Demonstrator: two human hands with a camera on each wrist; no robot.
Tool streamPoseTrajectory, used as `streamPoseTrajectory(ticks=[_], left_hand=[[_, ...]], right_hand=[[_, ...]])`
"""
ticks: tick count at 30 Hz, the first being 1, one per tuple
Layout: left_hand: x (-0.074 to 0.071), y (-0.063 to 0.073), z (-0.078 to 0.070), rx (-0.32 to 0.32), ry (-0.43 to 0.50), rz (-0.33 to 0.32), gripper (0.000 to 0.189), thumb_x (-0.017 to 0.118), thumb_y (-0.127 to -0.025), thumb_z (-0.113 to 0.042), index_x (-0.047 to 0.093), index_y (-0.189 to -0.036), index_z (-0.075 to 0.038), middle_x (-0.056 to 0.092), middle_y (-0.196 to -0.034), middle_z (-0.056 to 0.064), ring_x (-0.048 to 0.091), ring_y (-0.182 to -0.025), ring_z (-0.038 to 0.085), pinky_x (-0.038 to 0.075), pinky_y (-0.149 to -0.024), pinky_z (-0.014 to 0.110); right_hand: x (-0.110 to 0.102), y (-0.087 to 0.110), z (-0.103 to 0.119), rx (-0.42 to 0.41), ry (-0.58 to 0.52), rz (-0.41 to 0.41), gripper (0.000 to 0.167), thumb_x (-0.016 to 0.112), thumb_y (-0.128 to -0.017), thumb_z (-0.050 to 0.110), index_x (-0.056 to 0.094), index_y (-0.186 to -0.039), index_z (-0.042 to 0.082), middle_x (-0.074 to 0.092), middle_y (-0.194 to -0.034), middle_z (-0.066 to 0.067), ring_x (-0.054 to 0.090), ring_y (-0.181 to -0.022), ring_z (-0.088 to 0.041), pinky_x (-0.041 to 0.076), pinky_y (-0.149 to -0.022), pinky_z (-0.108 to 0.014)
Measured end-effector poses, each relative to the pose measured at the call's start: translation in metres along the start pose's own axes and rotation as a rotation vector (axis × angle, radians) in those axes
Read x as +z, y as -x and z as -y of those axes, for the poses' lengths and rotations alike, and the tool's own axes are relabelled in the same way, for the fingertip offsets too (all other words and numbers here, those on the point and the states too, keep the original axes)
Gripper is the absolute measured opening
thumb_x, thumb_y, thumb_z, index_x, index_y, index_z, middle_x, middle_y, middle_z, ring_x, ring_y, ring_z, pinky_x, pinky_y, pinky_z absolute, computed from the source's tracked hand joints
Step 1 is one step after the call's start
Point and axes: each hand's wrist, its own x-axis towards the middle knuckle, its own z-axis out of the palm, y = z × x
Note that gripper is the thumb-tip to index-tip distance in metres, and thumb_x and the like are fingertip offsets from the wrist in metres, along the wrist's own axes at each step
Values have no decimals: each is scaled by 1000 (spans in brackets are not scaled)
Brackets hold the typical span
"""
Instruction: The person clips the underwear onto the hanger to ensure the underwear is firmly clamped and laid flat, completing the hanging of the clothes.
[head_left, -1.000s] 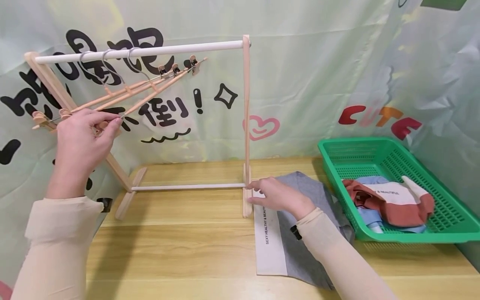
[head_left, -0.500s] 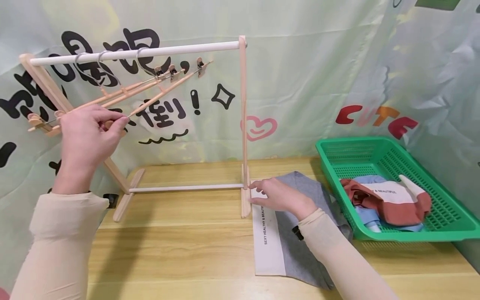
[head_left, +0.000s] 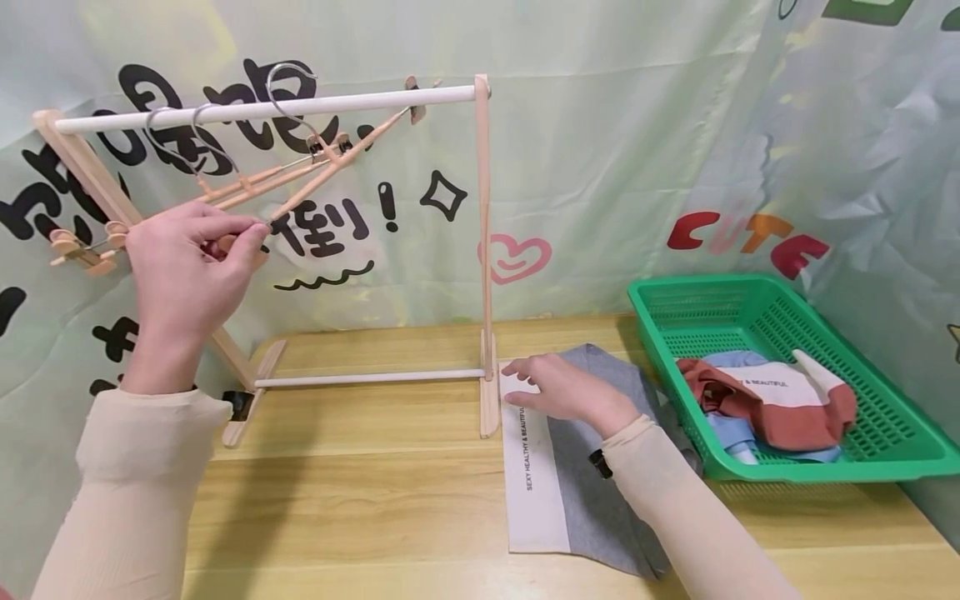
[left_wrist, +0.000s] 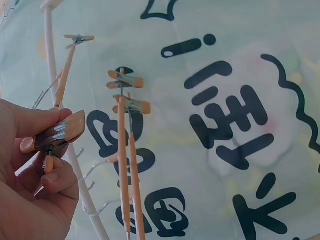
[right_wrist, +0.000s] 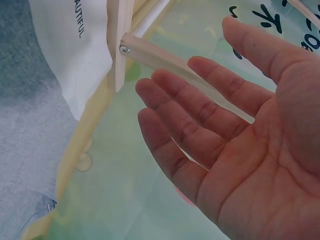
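My left hand [head_left: 187, 267] pinches the near end of a wooden clip hanger [head_left: 311, 185], by its clip. In the left wrist view, thumb and fingers close around that end clip [left_wrist: 67, 129]. The hanger slants up to the right, and its metal hook rises above the rack's white top rod [head_left: 360, 102]. Two similar hangers [head_left: 258, 177] hang side by side on the rod to its left. My right hand [head_left: 566, 387] hovers with relaxed, spread fingers over a grey and white garment [head_left: 536, 508], beside the rack's right post [head_left: 486, 233]. Nothing lies in that palm in the right wrist view.
A green basket [head_left: 750, 477] at the right holds rust-red, white and blue clothes [head_left: 802, 417]. The rack's lower white rod [head_left: 367, 379] runs just above the wooden table [head_left: 375, 500]. A printed cloth backdrop [head_left: 600, 150] stands close behind the rack.
My left hand has moved right with the hanger. The hanger's far end and hook have lifted, the hook rising above the rod. My right hand stays nearly in place.
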Motion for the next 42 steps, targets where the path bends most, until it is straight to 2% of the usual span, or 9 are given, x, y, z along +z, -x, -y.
streamPoseTrajectory(ticks=[4, 11, 15, 17, 20, 26, 32, 38, 42], left_hand=[[-2, 9, -7, -17, 5, 3, 14, 79, -96, -15, 87, -96, -4, 50, -76, -46, 42, -65, -10, 30, -70, 16], [-3, 28, -11, -1, 38, -47, 12, 81, -94, -17, 87, -93, -6, 52, -79, -49, 43, -61, -17, 32, -68, 14], [-2, 37, -11, -24, 60, -58, 12, 81, -95, -16, 87, -94, -6, 54, -79, -47, 44, -60, -14, 32, -66, 14], [-2, 42, -10, -39, 70, -57, 13, 81, -95, -17, 87, -94, -6, 56, -79, -46, 45, -59, -13, 33, -61, 12], [-3, 49, -9, -66, 88, -49, 13, 81, -95, -18, 87, -95, -7, 58, -79, -44, 47, -58, -12, 35, -62, 11], [-3, 64, -3, -113, 101, -23, 11, 82, -95, -17, 88, -94, -8, 62, -79, -40, 50, -59, -9, 38, -55, 8], [-4, 86, -2, -167, 127, 14, 7, 84, -93, -14, 88, -94, -8, 66, -79, -36, 51, -58, -6, 37, -53, 9], [-5, 118, -7, -265, 274, 87, 4, 83, -92, -1, 85, -95, -2, 74, -75, -20, 60, -56, 1, 41, -45, 14], [4, 147, -9, -265, 396, 178, 7, 79, -90, 9, 82, -94, 4, 76, -77, -11, 67, -59, 5, 46, -45, 17]], right_hand=[[0, 7, -2, 8, 20, -9, 44, 73, -104, 23, 67, -140, -1, 72, -138, -18, 69, -126, -37, 57, -106, -50], [8, 26, -5, 85, 82, 6, 48, 76, -102, 27, 66, -143, 4, 69, -143, -17, 66, -130, -35, 56, -108, -52], [16, 37, -9, 97, 129, -4, 49, 76, -102, 28, 66, -143, 4, 67, -142, -19, 64, -131, -37, 55, -108, -53], [20, 42, -12, 115, 132, -3, 50, 77, -101, 28, 65, -144, 4, 66, -143, -20, 64, -132, -38, 55, -108, -54], [26, 50, -16, 123, 130, -5, 52, 77, -101, 27, 64, -145, 3, 64, -143, -22, 63, -133, -39, 55, -109, -55], [33, 63, -23, 104, 135, -13, 54, 80, -99, 26, 64, -144, 1, 63, -143, -26, 63, -131, -43, 54, -107, -57], [38, 70, -28, 113, 146, -12, 57, 82, -96, 28, 64, -143, 1, 64, -140, -24, 65, -127, -41, 56, -104, -56], [43, 75, -32, 149, 122, 9, 59, 82, -97, 30, 63, -146, 2, 59, -147, -29, 59, -134, -48, 52, -109, -61], [44, 77, -35, 169, 108, 24, 58, 81, -98, 31, 63, -146, 3, 54, -152, -33, 54, -139, -52, 48, -112, -65]])
